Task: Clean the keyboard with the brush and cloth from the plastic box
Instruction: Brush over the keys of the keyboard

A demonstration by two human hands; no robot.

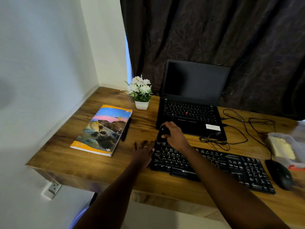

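A black keyboard lies on the wooden desk in front of me. My right hand grips a black brush whose bristle end touches the keyboard's top left corner. My left hand lies flat with straight fingers on the desk, against the keyboard's left edge. At the far right stands a clear plastic box with a pale yellow cloth inside.
An open black laptop sits behind the keyboard, with tangled cables to its right. A black mouse lies right of the keyboard. A colourful book, a black pen and a potted white flower stand to the left.
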